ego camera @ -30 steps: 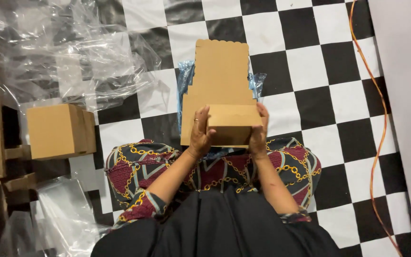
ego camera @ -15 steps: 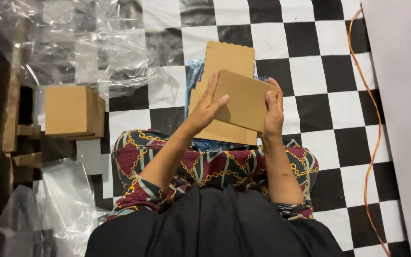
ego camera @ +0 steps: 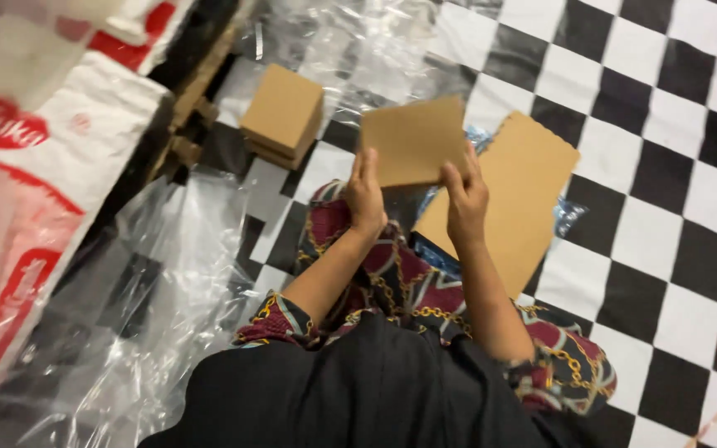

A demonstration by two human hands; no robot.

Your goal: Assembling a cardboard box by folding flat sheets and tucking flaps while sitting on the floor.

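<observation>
Seated on checkered floor (ego camera: 665, 241), patterned cloth over lap. Left hand (ego camera: 365, 195) and right hand (ego camera: 465, 199) both gripping small cardboard sheet (ego camera: 414, 139) by its near edge, fingers clenched on it, sheet above lap, long axis left-right. Larger cardboard stack (ego camera: 512, 195) just right, beneath. Beyond left: cardboard box (ego camera: 282, 114) on clear plastic film (ego camera: 159, 274).

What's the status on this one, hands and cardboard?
Left hand and right hand grip the cardboard sheet. Cardboard stack to the left, apart. Nothing between.
</observation>
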